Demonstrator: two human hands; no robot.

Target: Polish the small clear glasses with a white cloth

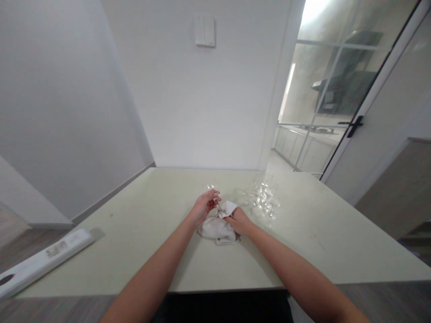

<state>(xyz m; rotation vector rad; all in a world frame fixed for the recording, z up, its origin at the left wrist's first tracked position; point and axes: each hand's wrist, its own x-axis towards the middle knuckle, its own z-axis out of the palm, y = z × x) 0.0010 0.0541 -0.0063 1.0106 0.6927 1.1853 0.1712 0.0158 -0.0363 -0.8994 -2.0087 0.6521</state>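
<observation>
Bare forearms (160, 264) reach over the bench (129, 224). The left hand (204, 204) has its fingers round a clear glass (216, 196), twelve o'clock of the white cloth (217, 229) the right hand (241, 221) grips; more glasses (263, 195) cluster at two o'clock.

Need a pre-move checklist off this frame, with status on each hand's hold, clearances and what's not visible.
1. Left hand holding glass: ok.
2. Right hand gripping cloth: ok.
3. Other glasses apart from both hands: ok.
4. Box apart from both hands: ok.
5. Glass fully in view: not ok, partly hidden by left hand.
6. Glass free of smudges: cannot tell, too small.
</observation>
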